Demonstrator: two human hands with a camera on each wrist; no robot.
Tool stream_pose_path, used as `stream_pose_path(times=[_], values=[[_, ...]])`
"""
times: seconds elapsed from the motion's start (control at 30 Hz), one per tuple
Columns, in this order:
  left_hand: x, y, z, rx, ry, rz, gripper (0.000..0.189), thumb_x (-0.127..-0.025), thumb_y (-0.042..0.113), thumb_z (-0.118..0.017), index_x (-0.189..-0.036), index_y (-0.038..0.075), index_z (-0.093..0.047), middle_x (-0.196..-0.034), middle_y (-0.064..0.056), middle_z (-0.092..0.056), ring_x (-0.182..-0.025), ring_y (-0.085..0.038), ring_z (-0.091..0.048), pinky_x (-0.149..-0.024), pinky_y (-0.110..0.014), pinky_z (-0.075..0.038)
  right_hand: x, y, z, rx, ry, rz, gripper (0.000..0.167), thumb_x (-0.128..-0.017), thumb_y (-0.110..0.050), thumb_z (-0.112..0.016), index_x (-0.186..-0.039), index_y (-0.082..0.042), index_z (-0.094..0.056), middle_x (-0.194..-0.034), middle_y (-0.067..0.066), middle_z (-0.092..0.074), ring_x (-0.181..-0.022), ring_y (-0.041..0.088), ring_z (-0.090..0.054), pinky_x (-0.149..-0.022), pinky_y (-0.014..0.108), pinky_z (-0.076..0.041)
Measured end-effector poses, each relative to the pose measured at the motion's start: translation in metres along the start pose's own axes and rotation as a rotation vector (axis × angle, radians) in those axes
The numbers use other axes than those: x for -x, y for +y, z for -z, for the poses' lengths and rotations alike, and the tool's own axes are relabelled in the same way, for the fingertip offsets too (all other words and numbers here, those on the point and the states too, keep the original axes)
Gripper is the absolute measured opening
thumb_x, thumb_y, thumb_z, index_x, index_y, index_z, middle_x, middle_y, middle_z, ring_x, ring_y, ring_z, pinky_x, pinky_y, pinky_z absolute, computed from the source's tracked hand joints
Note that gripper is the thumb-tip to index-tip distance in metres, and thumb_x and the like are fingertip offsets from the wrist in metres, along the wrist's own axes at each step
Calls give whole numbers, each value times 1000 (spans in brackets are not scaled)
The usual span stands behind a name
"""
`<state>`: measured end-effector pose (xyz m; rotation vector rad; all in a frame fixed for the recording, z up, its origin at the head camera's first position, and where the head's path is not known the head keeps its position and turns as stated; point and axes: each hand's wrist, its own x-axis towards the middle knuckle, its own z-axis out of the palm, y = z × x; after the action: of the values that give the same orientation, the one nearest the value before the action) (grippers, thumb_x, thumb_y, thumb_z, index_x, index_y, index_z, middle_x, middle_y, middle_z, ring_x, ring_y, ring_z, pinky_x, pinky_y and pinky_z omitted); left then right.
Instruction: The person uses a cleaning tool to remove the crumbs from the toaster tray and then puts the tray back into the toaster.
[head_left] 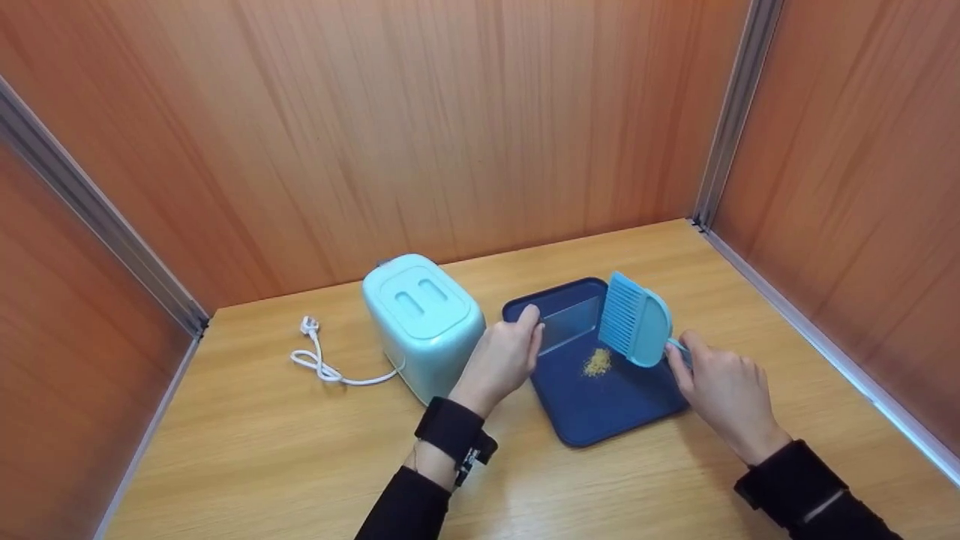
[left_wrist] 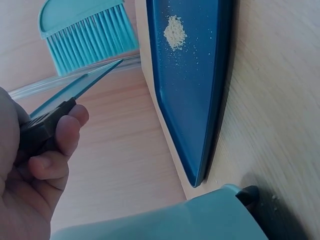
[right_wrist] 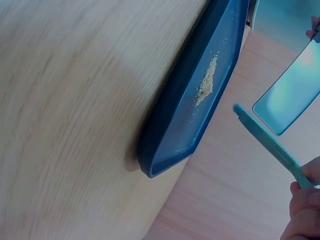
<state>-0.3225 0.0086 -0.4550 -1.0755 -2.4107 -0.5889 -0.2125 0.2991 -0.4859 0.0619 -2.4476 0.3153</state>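
My left hand (head_left: 502, 356) grips the dark handle of a cleaver (head_left: 570, 326) with a flat rectangular metal blade (right_wrist: 292, 90). The blade is raised over the far left part of a dark blue tray (head_left: 615, 412). In my right hand (head_left: 727, 390) is the handle of a light blue bristle brush (head_left: 652, 334), held above the tray's right side. Its bristles (left_wrist: 90, 42) are near the blade in the left wrist view; whether they touch cannot be told. A small pile of yellowish crumbs (head_left: 598, 363) lies on the tray, with finer grains scattered around it.
A light blue toaster (head_left: 424, 322) stands left of the tray, close to my left forearm. Its white cord (head_left: 322, 367) and plug lie on the wooden table (head_left: 285, 450). Wood-grain panels (head_left: 465, 135) enclose the back and both sides.
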Motion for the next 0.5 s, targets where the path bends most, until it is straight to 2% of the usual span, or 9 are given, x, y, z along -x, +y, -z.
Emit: stream_pose_path(times=[0.23, 0.4, 0.5], values=[[1, -1, 2, 27, -15, 25, 14, -113, 14, -51, -101, 8, -52, -64, 7, -40, -50, -7, -49, -46, -13, -28, -1, -8, 0, -49, 16, 1, 17, -102, -17, -72, -97, -2, -66, -55, -6, -35, -43, 7, -30, -45, 23, -21], [1, 2, 2, 38, -3, 23, 14, -113, 14, -51, -101, 8, -52, -64, 7, -41, -50, -8, -49, -46, -13, -29, -1, -8, -5, -20, 23, 13, 17, -102, -16, -73, -95, -3, -65, -55, -7, -35, -43, 8, -30, -44, 24, -21], [1, 4, 2, 48, -18, 18, 13, -113, 14, -50, -102, 8, -53, -64, 7, -41, -50, -7, -50, -46, -13, -29, 0, -6, -8, -3, 12, -1, 18, -102, -16, -73, -96, -2, -65, -55, -6, -35, -43, 10, -32, -44, 24, -21]])
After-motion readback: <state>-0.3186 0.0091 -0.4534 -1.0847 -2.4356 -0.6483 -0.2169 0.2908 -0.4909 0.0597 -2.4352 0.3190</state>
